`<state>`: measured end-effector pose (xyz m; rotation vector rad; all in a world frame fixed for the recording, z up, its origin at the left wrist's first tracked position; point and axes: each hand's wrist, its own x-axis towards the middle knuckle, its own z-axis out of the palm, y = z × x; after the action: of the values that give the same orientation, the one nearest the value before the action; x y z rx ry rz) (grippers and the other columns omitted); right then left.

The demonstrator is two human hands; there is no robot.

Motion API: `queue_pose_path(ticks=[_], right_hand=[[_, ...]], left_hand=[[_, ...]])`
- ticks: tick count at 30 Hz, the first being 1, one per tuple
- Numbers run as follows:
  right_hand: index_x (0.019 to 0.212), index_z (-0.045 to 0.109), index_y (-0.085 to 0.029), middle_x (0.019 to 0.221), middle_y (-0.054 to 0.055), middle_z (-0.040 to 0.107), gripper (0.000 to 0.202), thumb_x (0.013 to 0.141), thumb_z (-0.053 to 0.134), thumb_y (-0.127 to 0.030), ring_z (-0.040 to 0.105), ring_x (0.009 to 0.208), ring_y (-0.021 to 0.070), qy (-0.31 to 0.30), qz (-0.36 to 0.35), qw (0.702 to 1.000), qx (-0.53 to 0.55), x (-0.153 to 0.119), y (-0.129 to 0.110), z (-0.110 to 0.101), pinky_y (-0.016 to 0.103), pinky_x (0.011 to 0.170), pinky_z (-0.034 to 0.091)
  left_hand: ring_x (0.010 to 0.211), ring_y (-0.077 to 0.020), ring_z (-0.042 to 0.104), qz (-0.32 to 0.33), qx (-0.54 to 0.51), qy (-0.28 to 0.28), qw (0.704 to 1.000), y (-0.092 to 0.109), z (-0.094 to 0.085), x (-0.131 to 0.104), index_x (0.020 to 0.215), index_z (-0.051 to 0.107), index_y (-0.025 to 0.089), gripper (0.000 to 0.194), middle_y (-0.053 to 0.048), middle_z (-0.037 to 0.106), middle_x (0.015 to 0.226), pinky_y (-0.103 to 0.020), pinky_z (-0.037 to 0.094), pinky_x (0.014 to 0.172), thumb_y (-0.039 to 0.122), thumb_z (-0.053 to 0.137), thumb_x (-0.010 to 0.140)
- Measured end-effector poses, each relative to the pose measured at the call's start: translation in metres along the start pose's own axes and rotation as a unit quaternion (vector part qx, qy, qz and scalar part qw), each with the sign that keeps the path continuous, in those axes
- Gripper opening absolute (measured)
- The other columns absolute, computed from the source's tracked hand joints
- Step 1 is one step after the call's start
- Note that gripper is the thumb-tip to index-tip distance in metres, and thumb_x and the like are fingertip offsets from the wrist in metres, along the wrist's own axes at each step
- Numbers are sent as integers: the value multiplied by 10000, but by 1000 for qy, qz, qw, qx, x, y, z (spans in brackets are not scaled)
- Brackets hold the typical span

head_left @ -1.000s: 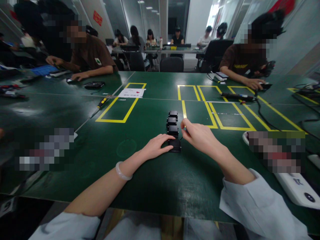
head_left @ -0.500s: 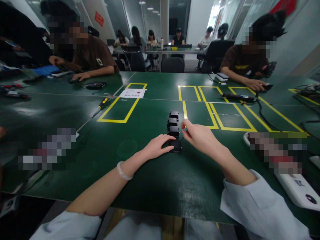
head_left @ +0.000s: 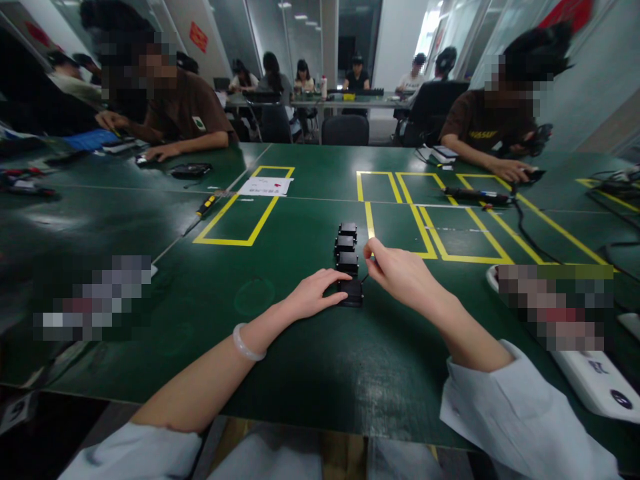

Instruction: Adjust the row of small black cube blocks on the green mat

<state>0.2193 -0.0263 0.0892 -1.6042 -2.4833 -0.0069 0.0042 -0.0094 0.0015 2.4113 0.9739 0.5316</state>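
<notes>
Several small black blocks stand in a line on the green table, running away from me. My left hand grips the nearest black block at its left side, with thumb and fingers on it. To the right of the line, my right hand is closed in a pinch on a thin dark tool that reaches down to the nearest block's right side. Most of that tool is hidden by the fingers. Beyond it lie a second block and a third block, untouched.
Yellow tape rectangles mark the table. A paper sheet and a yellow-black screwdriver lie at the left. On the right are a white device and a black tool with a cable. People sit across the table and behind it.
My right hand has shifted very slightly to the right. My left hand and the black blocks are where they were. The far-left person's hand has moved a little.
</notes>
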Motion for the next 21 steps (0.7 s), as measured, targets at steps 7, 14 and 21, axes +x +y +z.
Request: queue_pose_path(ticks=[7, 14, 21], right_hand=[[983, 499, -208, 715, 30, 651, 257, 957, 310, -379, 574, 603, 165, -3, 4, 1000, -28, 1, 0, 1, 252, 496, 192], [1026, 493, -203, 735, 25, 653, 205, 929, 333, -285, 564, 598, 151, -1, -2, 1000, -6, 1, 0, 0, 249, 501, 204], [960, 496, -206, 708, 27, 638, 253, 952, 324, -393, 568, 604, 158, -9, -1, 1000, -6, 2, 0, 0, 245, 502, 194]], left_hand=[[1066, -222, 541, -1, -2, -6, 1000, 0, -1, 0, 1269, 499, 260, 360, -51, 591, 1179, -354, 429, 915, 392, 488, 935], [1054, -217, 548, 1, -4, 3, 1000, 0, -1, 0, 1261, 510, 260, 352, -44, 597, 1163, -347, 429, 913, 389, 492, 934], [1061, -216, 551, -1, -15, 4, 1000, -1, -1, 0, 1256, 522, 264, 355, -41, 600, 1167, -344, 430, 914, 392, 510, 925]])
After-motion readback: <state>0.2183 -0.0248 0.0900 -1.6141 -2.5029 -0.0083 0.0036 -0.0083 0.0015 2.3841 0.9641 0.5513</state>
